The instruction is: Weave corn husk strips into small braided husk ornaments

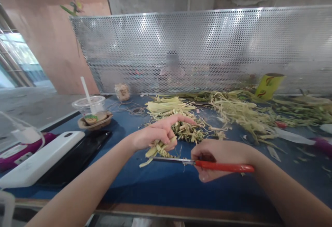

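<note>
My left hand [160, 132] is closed on a small braided piece of pale green plant strips [157, 148], its index finger stretched out to the right. Loose strip ends hang from the piece at the lower left. In my right hand [218, 154] is a pair of scissors with red handles [223, 166]. Their metal blades point left and lie just below the braided piece; whether they touch it I cannot tell. Behind my hands lies a heap of knotted plant pieces [186, 130], with a bundle of flat pale strips [171, 105] beyond it.
To the left stand a plastic cup with a straw [89, 104], a black tablet-like slab [75, 158], a white device [44, 159] and a purple power strip [7, 156]. Dried strips [238, 116] and a yellow-green roll [268, 87] are at right. A perforated metal screen [202, 47] borders the back.
</note>
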The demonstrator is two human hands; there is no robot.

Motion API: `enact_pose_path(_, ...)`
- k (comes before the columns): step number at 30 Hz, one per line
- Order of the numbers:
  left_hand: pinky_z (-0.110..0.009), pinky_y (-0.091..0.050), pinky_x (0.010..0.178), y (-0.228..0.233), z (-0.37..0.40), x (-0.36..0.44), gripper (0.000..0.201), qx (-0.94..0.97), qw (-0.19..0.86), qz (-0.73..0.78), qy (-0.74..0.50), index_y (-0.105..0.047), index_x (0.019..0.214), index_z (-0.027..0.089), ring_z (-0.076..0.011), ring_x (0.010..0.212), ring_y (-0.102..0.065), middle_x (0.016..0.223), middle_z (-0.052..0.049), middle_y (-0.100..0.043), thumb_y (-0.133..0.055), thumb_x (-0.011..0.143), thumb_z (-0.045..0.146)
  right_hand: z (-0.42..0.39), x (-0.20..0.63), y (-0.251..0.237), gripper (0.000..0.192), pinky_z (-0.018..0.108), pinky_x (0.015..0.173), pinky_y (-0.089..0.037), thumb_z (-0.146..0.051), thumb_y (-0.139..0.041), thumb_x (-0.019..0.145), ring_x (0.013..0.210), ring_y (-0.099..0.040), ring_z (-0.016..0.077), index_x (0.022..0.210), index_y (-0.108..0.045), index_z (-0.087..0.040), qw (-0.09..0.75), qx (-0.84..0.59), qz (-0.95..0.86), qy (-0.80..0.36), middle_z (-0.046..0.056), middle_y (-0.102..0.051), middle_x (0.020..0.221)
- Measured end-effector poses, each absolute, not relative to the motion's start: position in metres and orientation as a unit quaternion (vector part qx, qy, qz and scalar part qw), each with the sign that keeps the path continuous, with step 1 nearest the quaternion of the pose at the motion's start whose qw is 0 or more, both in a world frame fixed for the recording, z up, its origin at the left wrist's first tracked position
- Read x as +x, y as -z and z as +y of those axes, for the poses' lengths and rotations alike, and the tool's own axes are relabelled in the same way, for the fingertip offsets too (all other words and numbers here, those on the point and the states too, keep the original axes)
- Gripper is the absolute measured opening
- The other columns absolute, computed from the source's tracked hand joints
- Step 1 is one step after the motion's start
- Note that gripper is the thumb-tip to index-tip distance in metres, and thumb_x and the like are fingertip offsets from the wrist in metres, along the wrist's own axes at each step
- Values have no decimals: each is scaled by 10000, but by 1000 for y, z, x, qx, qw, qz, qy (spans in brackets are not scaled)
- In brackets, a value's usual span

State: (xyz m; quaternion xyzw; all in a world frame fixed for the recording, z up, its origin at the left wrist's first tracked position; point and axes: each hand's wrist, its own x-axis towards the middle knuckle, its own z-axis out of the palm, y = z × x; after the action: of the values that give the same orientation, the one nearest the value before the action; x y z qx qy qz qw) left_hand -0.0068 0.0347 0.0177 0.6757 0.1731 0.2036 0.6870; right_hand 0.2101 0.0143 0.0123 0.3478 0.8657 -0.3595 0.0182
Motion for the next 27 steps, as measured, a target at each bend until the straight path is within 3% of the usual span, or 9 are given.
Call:
enact_pose_path(8, -228, -171, 423, -35, 36, 19, 786, 715, 662, 184, -126, -255, 1347, 143, -78, 395, -248, 431, 104, -369, -419, 584, 43, 16, 212, -14, 320, 198, 525, -381, -472, -602, 693, 587, -517, 113, 754, -584, -158, 19, 347, 862, 369, 7, -593, 685)
enact_pose_path(14, -242, -174, 409, -37, 40, 28, 769, 718, 663, 174, -117, -334, 1319, 151, -81, 387, -252, 433, 97, -374, -439, 565, 42, 17, 214, -16, 350, 201, 525, -379, -506, -589, 696, 586, -516, 113, 735, -563, -160, 15, 345, 856, 384, 8, -595, 681)
enact_pose_path(19, -237, -157, 418, -36, 41, 30, 814, 726, 657, 178, -97, -254, 1364, 112, -80, 407, -234, 436, 101, -377, -421, 571, 37, 19, 218, -14, 314, 201, 518, -364, -480, -618, 680, 576, -502, 109, 735, -569, -174, 10, 357, 856, 375, -9, -580, 668)
enact_pose_path(27, -237, -150, 403, -38, 45, 34, 797, 753, 628, 179, -82, -267, 1346, 79, -79, 393, -216, 431, 105, -385, -418, 565, 48, 22, 218, -15, 381, 203, 457, -263, -533, -629, 660, 496, -388, 73, 638, -534, -165, 4, 363, 864, 349, -49, -444, 557)
